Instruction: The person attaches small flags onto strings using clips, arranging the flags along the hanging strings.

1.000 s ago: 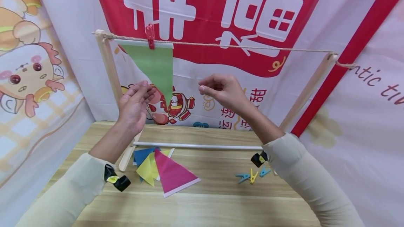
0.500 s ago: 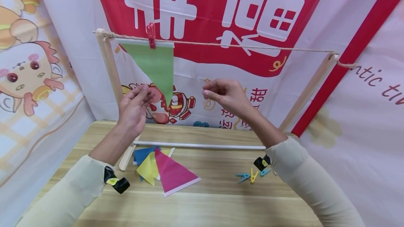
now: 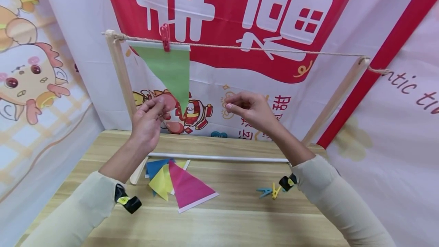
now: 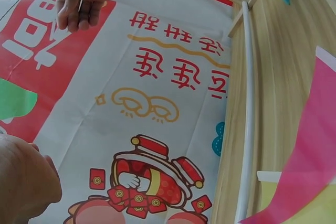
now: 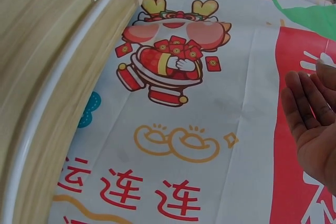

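My left hand [image 3: 148, 122] hovers with loosely bent fingers and nothing in it, left of the lower part of a green pennant [image 3: 176, 72]. Below the string, apart from everything, my right hand [image 3: 253, 111] hangs in the air, also holding nothing, its fingers loosely bent. A red clothespin [image 3: 165, 38] clips the pennant's white top edge to the twine [image 3: 274, 50]. On the table under my left hand lie a pink pennant [image 3: 193, 190], a yellow one and a blue one, overlapping. A yellow clothespin [image 3: 276, 191] and a blue clothespin [image 3: 264, 192] lie near my right forearm.
Two wooden posts, a left post [image 3: 120, 71] and a right post [image 3: 337, 100], carry the twine. A white rod [image 3: 219, 158] runs low between them. Behind stands a printed cloth backdrop [image 3: 219, 98]; the wooden table [image 3: 247, 226] spans the front.
My right hand has drifted a little right and down. The left hand has sunk slightly, and its fingers look a bit more bent. The clipped green pennant still hangs on the twine.
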`<state>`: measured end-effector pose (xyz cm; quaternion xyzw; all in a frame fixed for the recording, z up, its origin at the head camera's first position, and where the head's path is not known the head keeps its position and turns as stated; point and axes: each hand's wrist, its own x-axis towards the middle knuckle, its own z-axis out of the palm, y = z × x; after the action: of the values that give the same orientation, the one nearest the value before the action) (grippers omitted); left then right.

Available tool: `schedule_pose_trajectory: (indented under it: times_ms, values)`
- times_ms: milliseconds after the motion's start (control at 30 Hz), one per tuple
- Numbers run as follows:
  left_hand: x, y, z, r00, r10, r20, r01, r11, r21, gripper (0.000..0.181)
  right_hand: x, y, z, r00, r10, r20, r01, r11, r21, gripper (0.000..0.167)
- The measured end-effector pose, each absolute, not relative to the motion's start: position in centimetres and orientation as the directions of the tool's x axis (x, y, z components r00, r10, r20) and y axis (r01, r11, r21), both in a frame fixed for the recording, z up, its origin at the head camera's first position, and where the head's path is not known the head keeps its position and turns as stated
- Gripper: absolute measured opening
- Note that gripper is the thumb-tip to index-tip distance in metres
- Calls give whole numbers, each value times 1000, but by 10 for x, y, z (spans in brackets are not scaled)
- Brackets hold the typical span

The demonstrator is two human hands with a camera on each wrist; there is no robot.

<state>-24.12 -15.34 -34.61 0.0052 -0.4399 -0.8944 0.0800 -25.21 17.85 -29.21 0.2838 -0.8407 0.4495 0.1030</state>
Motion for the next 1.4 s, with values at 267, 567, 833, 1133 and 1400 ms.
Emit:
schedule_pose_trajectory:
  times_ms: [267,567,833,1133,1400]
  values:
    - [-240,-153,-356,-989,-144,20,99,-568,817,11,-252,183,-301,-817,-375,438,-573,443,-689,23]
    - [-234,-150,-374,-993,-120,4,59,-459,887,20,-247,191,-311,-842,-371,391,-530,441,-724,25]
    - [-232,-146,-384,-997,-73,21,48,-390,920,15,-243,199,-321,-873,-341,348,-479,462,-747,24]
    - [-229,-141,-390,-998,-57,28,47,-367,929,12,-240,207,-332,-871,-343,351,-482,457,-747,20]
    - [-228,-140,-396,-1000,-8,3,5,-330,944,13,-238,214,-337,-867,-343,361,-491,467,-735,21]
